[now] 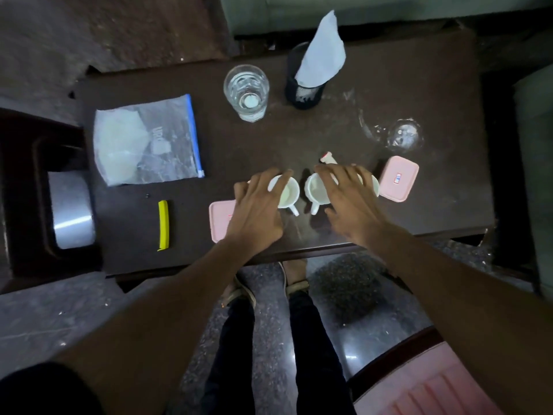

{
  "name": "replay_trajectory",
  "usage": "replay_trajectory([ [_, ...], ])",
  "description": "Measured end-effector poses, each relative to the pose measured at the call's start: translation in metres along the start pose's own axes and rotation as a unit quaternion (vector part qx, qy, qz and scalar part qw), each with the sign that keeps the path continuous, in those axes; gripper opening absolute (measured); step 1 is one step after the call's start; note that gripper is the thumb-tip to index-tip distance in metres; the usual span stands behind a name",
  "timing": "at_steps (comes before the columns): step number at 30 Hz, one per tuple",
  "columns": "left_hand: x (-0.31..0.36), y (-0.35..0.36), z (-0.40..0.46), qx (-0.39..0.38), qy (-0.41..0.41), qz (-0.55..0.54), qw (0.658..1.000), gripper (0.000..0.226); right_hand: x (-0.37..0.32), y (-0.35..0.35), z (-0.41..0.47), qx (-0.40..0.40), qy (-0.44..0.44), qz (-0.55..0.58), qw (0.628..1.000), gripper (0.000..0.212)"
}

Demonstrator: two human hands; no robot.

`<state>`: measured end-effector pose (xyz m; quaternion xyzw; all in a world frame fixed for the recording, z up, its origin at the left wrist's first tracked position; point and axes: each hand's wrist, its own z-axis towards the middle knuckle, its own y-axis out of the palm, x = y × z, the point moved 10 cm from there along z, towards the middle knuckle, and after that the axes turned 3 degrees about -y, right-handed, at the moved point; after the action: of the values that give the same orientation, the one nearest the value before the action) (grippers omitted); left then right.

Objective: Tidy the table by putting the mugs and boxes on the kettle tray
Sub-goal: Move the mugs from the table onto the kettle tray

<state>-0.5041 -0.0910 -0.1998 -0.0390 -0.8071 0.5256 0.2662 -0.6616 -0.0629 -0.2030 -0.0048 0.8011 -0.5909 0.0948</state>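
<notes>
Left hand (257, 211) spread over left mug (287, 194) | right hand (350, 205) over right mug (317, 190) | handles face the lower edge | neither apparently gripping | kettle tray (27, 163) far left

Glossy white mugs (289, 191), matt dark wood table (359, 139).

Left hand (257, 214) spread over left white mug (288, 193), fingers on rim. Right hand (348, 202) spread over right white mug (317, 190), both handles pointing toward person. Pink box (399, 178) just right of right hand; second pink box (220, 220) partly under left hand. Dark desk (344, 130) also carries water glass (246, 92), zip bag (146, 139), yellow clip (163, 225), black mesh holder (303, 91) with white paper (324, 52). Metal kettle (73, 211) on tray (27, 175), far left.
</notes>
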Motion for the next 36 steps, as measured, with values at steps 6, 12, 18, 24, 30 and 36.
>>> replay_trajectory([
  [6, 0.006, 0.005, 0.017, -0.01, 0.007, 0.048, 0.999, 0.078, -0.005, 0.005, 0.016, -0.022, 0.015, -0.055, 0.998, 0.071],
  [12, 0.008, -0.024, 0.009, 0.015, 0.016, 0.025, 0.999, 0.081, -0.017, -0.042, 0.008, 0.032, 0.038, -0.014, 0.999, 0.072],
  [18, -0.045, -0.121, -0.021, 0.103, 0.009, -0.032, 0.994, 0.079, -0.08, -0.122, 0.042, 0.084, 0.001, 0.056, 0.995, 0.08],
  [24, -0.185, -0.246, -0.059, 0.173, -0.04, 0.007, 0.984, 0.078, -0.232, -0.186, 0.139, 0.155, -0.134, 0.116, 0.972, 0.062],
  [30, -0.361, -0.372, -0.116, 0.215, -0.105, 0.094, 0.966, 0.06, -0.438, -0.218, 0.227, 0.18, -0.264, 0.173, 0.932, 0.057],
  [36, -0.507, -0.457, -0.162, 0.214, -0.161, 0.101, 0.958, 0.055, -0.595, -0.21, 0.292, 0.144, -0.297, 0.188, 0.925, 0.059],
])
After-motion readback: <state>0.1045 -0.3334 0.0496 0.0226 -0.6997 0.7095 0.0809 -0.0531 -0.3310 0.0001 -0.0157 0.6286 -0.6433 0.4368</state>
